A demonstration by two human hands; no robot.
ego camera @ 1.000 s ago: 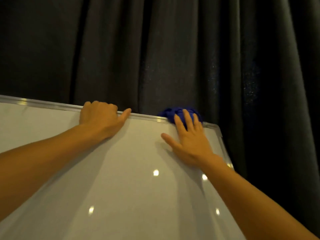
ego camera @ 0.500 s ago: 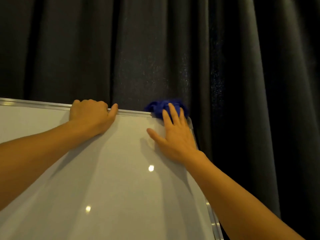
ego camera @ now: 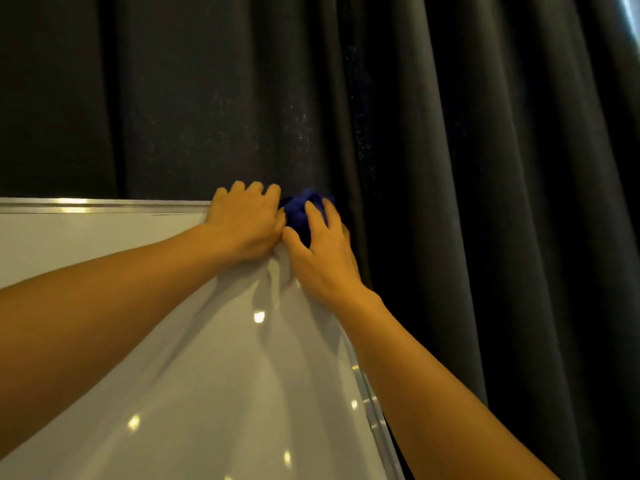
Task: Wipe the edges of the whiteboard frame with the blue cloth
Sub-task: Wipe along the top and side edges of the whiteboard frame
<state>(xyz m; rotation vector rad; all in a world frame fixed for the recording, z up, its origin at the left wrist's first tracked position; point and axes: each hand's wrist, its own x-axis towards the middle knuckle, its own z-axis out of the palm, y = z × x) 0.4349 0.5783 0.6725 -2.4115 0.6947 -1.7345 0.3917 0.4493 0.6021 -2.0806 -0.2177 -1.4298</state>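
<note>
Both hands, right hand point(ego camera: 320, 252) seemingly on blue cloth point(ego camera: 302, 211).

I have one head view only, looking forward and slightly up, close on the whiteboard's point(ego camera: 207, 341) top right corner; board fills the lower left, dark curtain point(ego camera: 450, 168) the rest.

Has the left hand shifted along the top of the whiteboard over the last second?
Yes. The left hand has slid right along the top frame rail toward the corner, and now sits against the blue cloth under the right hand.
</note>
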